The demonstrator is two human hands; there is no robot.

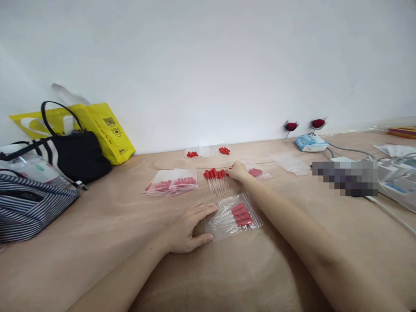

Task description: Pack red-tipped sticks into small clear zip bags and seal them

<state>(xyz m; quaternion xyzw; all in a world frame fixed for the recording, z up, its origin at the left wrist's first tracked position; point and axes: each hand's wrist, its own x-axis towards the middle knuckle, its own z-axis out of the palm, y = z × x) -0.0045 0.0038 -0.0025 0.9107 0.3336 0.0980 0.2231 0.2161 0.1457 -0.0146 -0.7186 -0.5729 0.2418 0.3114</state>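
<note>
Plain white wall (208, 65) backs a table covered with smooth, matte beige cloth (97, 242).

Left hand (188, 227) lies on the cloth at the near edge of a clear plastic zip bag (232, 216). Its fingers are spread fairly wide: the thumb tip presses the bag's near left corner, and the upper fingers reach toward its far left corner. The bag is thin, glossy and rectangular. It contains slim clear tubes with red caps. Their long axis runs from left to right and slightly toward the viewer, with the red caps at the right end.

Right hand (238, 171) is stretched farther out and rests at the right edge of a loose row of red-capped droppers (217, 180). Their red ends point toward the wall; the pale stems point toward the viewer. The fingers are curled, and whether they grip a dropper cannot be told.

Two filled bags (172, 182) lie to the left of the row. Another bag (258, 173) lies just right of the right hand, partly hidden by it. Small red pieces (224, 150) sit near the wall; their shape is too small to make out.

At the left edge, a striped fabric bag (29, 208) is cut off by the frame. A black handbag (78, 156) and a yellow plastic bag (107, 130) stand behind it. A blurred patch hides part of the equipment on the right.
</note>
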